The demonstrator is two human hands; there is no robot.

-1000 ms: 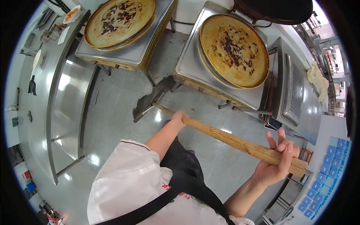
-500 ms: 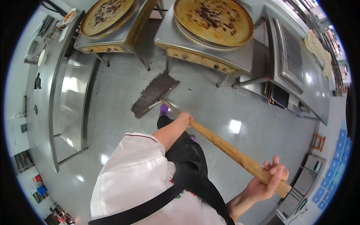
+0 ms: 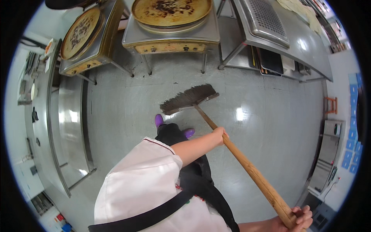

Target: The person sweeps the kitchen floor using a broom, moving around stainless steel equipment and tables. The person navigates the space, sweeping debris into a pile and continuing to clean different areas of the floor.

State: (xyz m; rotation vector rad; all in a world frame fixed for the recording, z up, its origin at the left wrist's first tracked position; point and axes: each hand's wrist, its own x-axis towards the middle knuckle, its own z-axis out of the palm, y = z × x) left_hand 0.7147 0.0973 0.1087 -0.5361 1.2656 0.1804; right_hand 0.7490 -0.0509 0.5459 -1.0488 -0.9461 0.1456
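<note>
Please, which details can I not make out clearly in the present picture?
In the head view:
- Upper end of the wooden handle: lost at the right hand and lower edge.
- Far rim of the central round pan: cut off by the upper edge.
- Back of the dark tray: hidden under the tabletop.

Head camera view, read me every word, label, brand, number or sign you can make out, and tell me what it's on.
Nothing can be read clearly.
White shirt: small red and green marks on the chest, partly covered, too small to read.
Blue wall cards: too small and blurred.
Mop handle: no lettering shows.
</note>
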